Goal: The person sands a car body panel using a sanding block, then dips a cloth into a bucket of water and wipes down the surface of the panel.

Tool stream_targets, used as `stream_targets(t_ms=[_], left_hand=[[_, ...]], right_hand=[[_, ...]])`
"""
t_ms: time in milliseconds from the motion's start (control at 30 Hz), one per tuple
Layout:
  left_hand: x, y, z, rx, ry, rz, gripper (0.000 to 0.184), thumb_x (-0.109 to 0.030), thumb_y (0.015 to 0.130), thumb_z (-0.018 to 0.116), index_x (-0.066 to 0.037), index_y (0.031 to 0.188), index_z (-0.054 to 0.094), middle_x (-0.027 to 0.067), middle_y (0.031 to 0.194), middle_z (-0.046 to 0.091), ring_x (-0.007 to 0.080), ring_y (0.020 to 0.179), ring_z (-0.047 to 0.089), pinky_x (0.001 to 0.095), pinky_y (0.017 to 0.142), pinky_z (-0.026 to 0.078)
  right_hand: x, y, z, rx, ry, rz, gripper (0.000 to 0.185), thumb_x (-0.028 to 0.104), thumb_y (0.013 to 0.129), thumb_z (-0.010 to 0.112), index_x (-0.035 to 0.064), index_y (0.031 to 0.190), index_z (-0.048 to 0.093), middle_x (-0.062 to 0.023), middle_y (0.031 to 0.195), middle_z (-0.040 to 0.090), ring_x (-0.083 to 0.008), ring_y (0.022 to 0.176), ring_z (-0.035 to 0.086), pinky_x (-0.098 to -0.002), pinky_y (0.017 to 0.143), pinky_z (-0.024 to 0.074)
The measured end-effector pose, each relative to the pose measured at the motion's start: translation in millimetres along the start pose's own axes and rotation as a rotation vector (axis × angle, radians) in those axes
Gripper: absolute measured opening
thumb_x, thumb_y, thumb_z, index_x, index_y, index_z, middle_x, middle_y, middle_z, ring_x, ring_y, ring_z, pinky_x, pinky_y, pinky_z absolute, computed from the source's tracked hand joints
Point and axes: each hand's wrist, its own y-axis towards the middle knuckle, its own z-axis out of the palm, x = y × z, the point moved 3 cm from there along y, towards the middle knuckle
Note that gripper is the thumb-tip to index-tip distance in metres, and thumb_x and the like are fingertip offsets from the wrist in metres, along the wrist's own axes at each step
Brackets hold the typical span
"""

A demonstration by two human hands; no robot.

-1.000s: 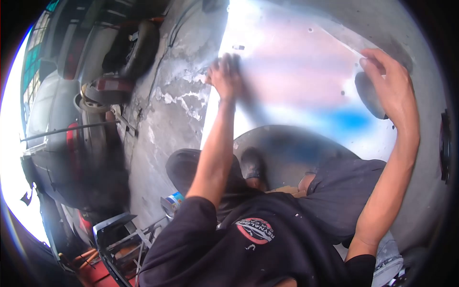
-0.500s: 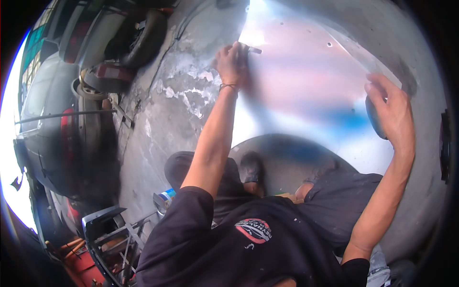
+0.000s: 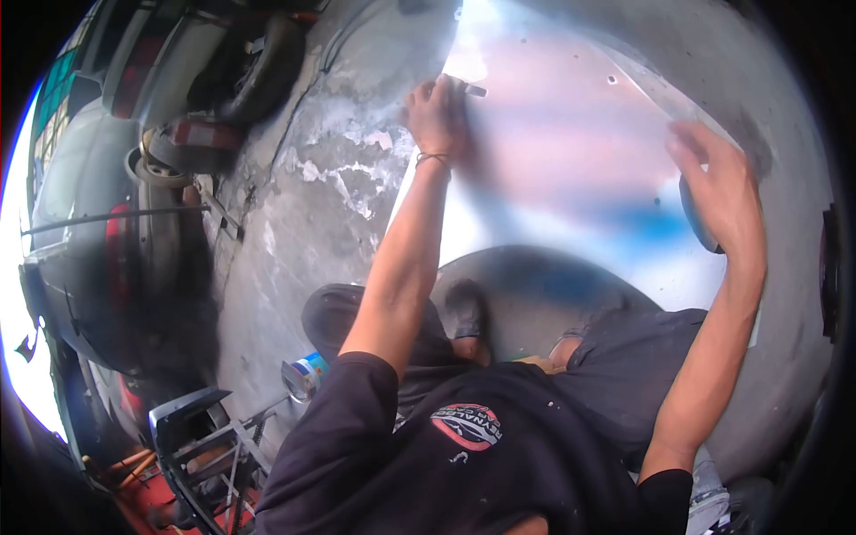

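Use light, even pressure on the pale panel (image 3: 562, 134) in front of you, since its curved cut-out (image 3: 535, 267) may let it flex. Your left hand (image 3: 434, 118), fingers partly bent, is at its left edge; your right hand (image 3: 720, 189), loosely open, is near a dark oval (image 3: 698, 216). I can't tell whether either grips anything. Mind your shoe (image 3: 467, 323) in the cut-out, and the tin (image 3: 305, 376) and metal frame (image 3: 169, 446) leftward

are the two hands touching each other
No, the left hand is by the left edge of the pale panel, with the right hand across by its right side.
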Motion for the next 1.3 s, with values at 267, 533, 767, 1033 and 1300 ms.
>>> stream_targets(t_ms=[267,533,767,1033,1300], left_hand=[[-83.9,-120.8,-18.5,0.174,-0.094,0.206,0.065,-0.012,0.092,0.071,-0.021,0.156,0.064,0.0134,0.148,0.063,0.0377,0.138,0.057,0.0558,0.123,0.032],[-87.0,-80.2,11.3,0.005,-0.071,-0.173,0.039,-0.019,0.104,0.064,-0.013,0.142,0.066,0.0215,0.145,0.063,0.0457,0.131,0.057,0.0652,0.113,0.036],[-164.5,-121.2,17.3,0.108,-0.167,0.320,0.054,-0.017,0.096,0.071,-0.018,0.150,0.063,0.0174,0.143,0.065,0.0380,0.132,0.060,0.0623,0.108,0.040],[-61.3,-77.9,10.6,0.005,0.002,-0.224,0.028,-0.032,0.104,0.067,-0.023,0.129,0.075,0.0151,0.134,0.070,0.0409,0.128,0.060,0.0625,0.111,0.038],[-138.4,-110.4,20.2,0.056,-0.142,0.273,0.058,-0.021,0.094,0.072,-0.017,0.151,0.063,0.0184,0.143,0.065,0.0393,0.130,0.061,0.0650,0.107,0.043]], right_hand=[[-14.8,11.5,16.3,-0.008,-0.019,-0.018,0.037,0.029,0.108,0.068,0.0045,0.134,0.077,-0.0220,0.122,0.081,-0.0364,0.111,0.078,-0.0437,0.102,0.0582],[-28.0,-4.5,-8.6,-0.015,-0.030,0.106,0.041,0.028,0.108,0.067,0.0034,0.139,0.075,-0.0206,0.127,0.080,-0.0340,0.119,0.076,-0.0408,0.108,0.0549],[-16.8,-2.9,-2.0,-0.004,0.155,-0.090,0.040,0.032,0.105,0.069,0.0031,0.132,0.075,-0.0205,0.123,0.080,-0.0355,0.113,0.075,-0.0416,0.102,0.0561],[-55.7,-24.8,-17.8,-0.109,-0.001,0.076,0.041,0.036,0.102,0.072,0.0066,0.130,0.077,-0.0200,0.120,0.080,-0.0379,0.110,0.076,-0.0432,0.101,0.0571],[-43.5,-12.3,-4.2,-0.085,0.097,-0.053,0.044,0.038,0.102,0.071,0.0076,0.133,0.077,-0.0205,0.122,0.080,-0.0379,0.107,0.077,-0.0459,0.101,0.0573]])
